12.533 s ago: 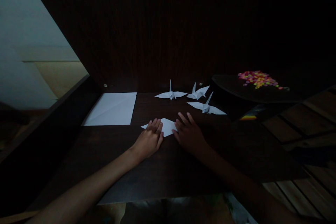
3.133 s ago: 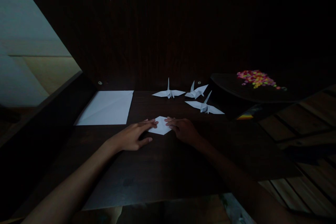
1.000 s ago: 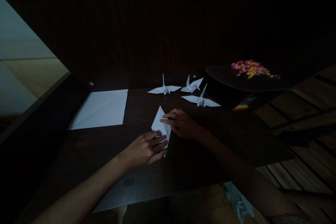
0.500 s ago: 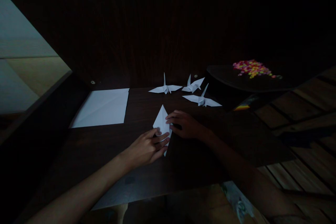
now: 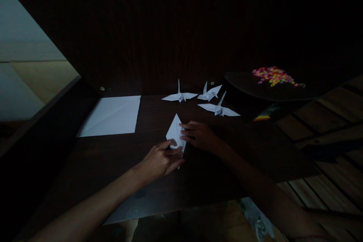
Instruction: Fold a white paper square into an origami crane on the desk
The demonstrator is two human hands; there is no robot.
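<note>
A white kite-shaped folded paper lies on the dark wooden surface, with its point facing away from me. My left hand rests across its lower part, fingers spread and pressing on it. From the right side, the stretched fingers of my right hand lie on the paper's right edge. Both hands are open, and they cover part of the folds. Behind the paper stand three white paper cranes: a left one, a rear right one and a nearer right one.
To the left lies a creased sheet of white paper. A heap of small colourful pieces sits on a dark rounded shelf at the right. A dark board borders the left side, and a tall panel rises behind.
My right hand's fingers have straightened and lie flatter on the paper's right edge. The left hand's fingers have shifted slightly on the lower part. The view has moved a little.
</note>
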